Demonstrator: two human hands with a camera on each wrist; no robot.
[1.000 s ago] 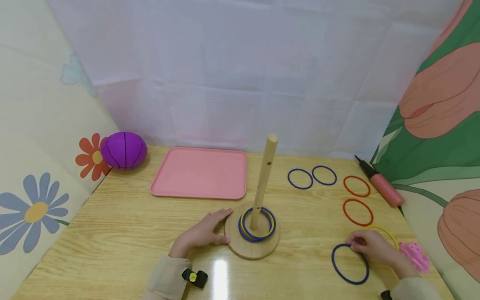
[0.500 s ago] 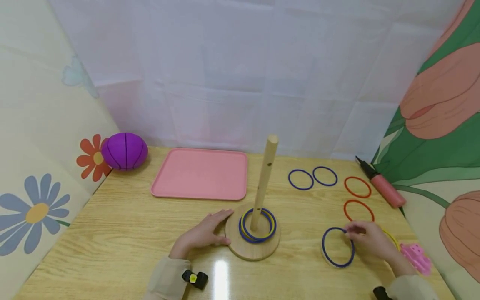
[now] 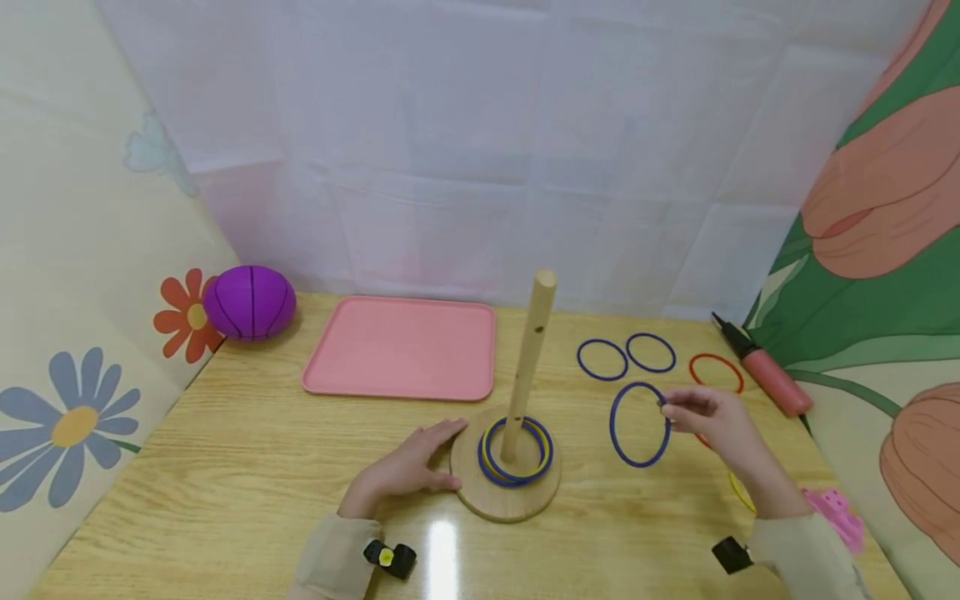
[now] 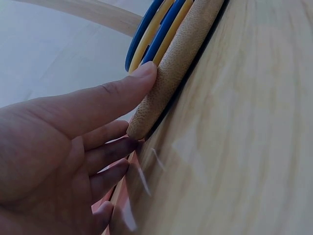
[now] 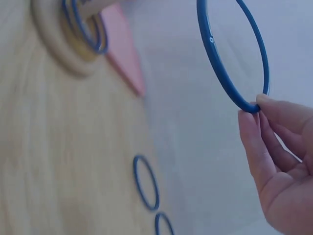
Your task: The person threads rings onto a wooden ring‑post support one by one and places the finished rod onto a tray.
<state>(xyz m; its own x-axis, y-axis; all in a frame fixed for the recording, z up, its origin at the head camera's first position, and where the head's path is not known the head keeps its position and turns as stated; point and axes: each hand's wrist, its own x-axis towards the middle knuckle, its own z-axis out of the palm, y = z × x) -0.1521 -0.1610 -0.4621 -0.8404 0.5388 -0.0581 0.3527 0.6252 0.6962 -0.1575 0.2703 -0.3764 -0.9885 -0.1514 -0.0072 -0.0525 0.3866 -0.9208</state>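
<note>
By the right hand, a blue ring is pinched at one edge between thumb and fingertips. The ring is held clear of the table, tilted close to upright, to the right of the peg and apart from it. By the left hand, nothing is gripped: its thumb and fingers are spread apart, and the near side of the round wooden base is touched. The peg is mounted on that base, and blue and yellow rings are seated around its foot.

The step in hand is judged to be the transfer of a single ring to the peg. For the next move, the ring would need to be raised above the peg's top, turned flatter and centred, with the base kept steady.

Farther out, two blue rings are noted on the table, with red rings and a yellow ring to the right, partly hidden by the right hand and arm. A pink tray is placed behind the base.
</note>
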